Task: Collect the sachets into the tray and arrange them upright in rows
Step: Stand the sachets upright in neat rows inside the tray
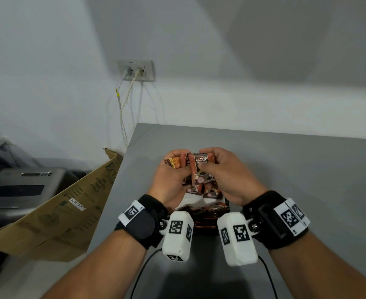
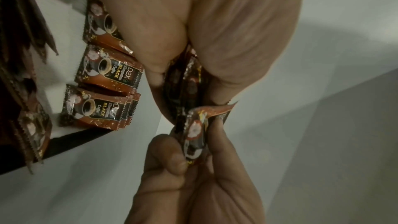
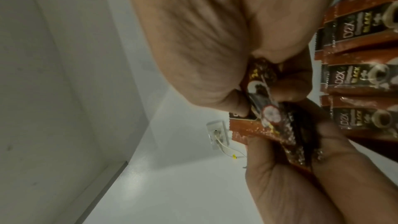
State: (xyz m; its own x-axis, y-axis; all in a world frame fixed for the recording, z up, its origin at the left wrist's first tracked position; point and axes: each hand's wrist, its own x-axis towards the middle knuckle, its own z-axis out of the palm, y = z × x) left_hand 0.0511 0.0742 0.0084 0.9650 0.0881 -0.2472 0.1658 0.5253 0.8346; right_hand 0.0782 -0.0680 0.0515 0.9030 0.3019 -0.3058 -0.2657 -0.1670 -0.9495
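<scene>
While left hand (image 1: 169,178) and right hand (image 1: 227,173) clutch sachets (image 1: 199,167), labels read "D2X BLACK Coffee".

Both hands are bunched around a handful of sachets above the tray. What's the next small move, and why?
Probably lower the bunch of sachets into the tray, beside the sachets already standing there. Both the left hand and right hand grip the bunch above the tray, and white floor shows next to those rows.
</scene>
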